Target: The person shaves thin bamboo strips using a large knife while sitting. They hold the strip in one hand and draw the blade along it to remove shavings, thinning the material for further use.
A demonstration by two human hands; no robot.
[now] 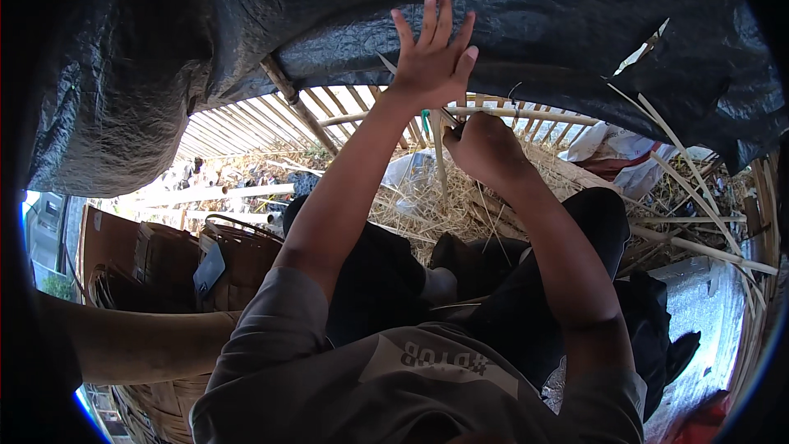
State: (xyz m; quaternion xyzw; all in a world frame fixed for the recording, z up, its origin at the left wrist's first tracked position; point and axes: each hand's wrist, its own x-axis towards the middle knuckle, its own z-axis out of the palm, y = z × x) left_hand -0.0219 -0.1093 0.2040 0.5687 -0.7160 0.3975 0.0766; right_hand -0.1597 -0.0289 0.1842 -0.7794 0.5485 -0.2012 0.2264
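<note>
My left hand (431,62) is raised in front of me with its fingers spread, against a hanging black plastic sheet (551,41). Just below and to the right, my right hand (491,148) is closed in a fist around the dark handle of what looks like a knife (453,133). A thin pale edge runs from it towards my left wrist. A pale pointed tip (386,63) shows on the other side of that wrist, perhaps the same blade. Whether my left palm touches it is hidden. Under the hands stands a pale bamboo strip (441,166), near a green tie (426,120).
A slatted bamboo fence (255,122) stretches across the far side. Straw and shavings (485,210) cover the ground by my legs. Woven baskets (238,255) and a thick bamboo pole (156,344) are at left. Long bamboo strips (690,166) and a white sack (625,152) lie at right.
</note>
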